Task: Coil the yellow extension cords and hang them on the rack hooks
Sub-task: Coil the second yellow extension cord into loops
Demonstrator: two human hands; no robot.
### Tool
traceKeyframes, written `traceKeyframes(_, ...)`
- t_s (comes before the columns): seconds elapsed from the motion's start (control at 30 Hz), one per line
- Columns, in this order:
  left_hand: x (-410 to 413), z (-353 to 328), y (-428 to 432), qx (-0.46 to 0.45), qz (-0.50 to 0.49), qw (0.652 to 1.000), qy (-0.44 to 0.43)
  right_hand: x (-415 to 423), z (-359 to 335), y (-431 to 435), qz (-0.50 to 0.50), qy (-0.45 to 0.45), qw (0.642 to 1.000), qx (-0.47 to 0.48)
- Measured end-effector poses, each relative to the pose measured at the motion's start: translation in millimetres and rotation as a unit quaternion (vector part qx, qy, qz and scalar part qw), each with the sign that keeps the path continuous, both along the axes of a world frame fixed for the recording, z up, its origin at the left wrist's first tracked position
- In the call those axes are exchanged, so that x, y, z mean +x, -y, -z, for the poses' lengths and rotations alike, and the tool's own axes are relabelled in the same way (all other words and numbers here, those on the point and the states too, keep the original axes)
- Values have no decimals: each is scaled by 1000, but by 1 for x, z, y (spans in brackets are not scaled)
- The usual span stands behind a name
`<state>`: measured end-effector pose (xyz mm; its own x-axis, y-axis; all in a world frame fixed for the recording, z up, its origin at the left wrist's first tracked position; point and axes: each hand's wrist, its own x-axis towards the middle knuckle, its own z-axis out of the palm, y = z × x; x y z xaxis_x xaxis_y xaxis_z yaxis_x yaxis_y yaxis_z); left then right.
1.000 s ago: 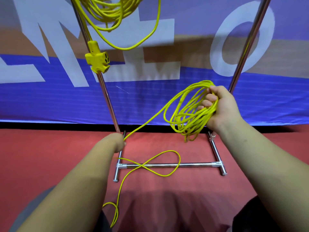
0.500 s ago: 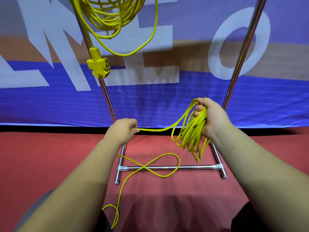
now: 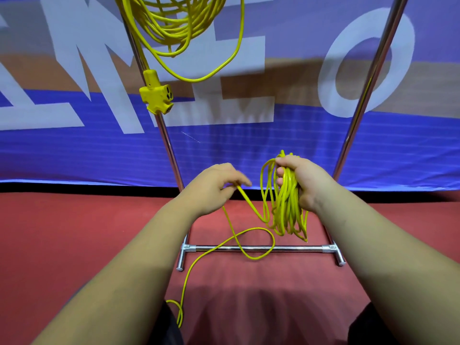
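Right hand grips cord coil; left hand pinches loose strand

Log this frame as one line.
phase: coiling | right hand grips coil | left hand pinches free strand | slack loops across rack base bar | other cord hangs above, hook unseen

The left forearm and right forearm are stretched forward and angled inward, the hands held close together. The right hand is seen fingers curled tight round a bundle of thin yellow cord loops hanging below the fist. The left hand is turned palm down, a single strand of that cord pinched at its slightly blurred fingertips.
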<state>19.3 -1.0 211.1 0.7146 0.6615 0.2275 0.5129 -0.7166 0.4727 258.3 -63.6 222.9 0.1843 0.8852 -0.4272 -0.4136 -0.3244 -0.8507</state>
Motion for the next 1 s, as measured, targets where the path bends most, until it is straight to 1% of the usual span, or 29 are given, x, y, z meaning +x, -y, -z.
traceKeyframes(0.1, 8, -5, 4, 9, -25, 998, 49, -9, 3, 0, -42, 32, 999, -11)
traceKeyframes(0.27, 15, -2, 5, 8, -94, 993, 76, -22, 5, 3, -83, 73, 994, -21)
traceKeyframes(0.43, 16, -4, 8, -22, -150, 983, 105, -26, 5, 6, -112, 68, 991, -8)
traceKeyframes(0.53, 14, -6, 9, -73, -150, 980, 108, -27, 4, 7, -124, 91, 988, -5)
traceKeyframes(0.63, 7, 2, 2, -127, -143, 981, 45, -30, 3, 10, -148, 103, 984, -9)
traceKeyframes(0.77, -10, 21, -13, -135, -136, 977, -88, -32, 0, 10, -133, 125, 983, -10)
traceKeyframes(0.8, -13, 25, -17, -137, -142, 975, -104, -32, -1, 10, -127, 122, 984, -10)
traceKeyframes(0.83, -16, 26, -19, -142, -151, 973, -100, -31, -1, 10, -125, 118, 985, -10)
traceKeyframes(0.9, -17, 25, -23, -149, -183, 971, -48, -30, -3, 11, -129, 110, 985, -13)
traceKeyframes(0.97, -15, 23, -26, -117, -219, 969, 2, -30, -3, 12, -141, 99, 985, -14)
traceKeyframes(1.0, -14, 22, -27, -87, -223, 971, 9, -31, -2, 13, -145, 98, 984, -15)
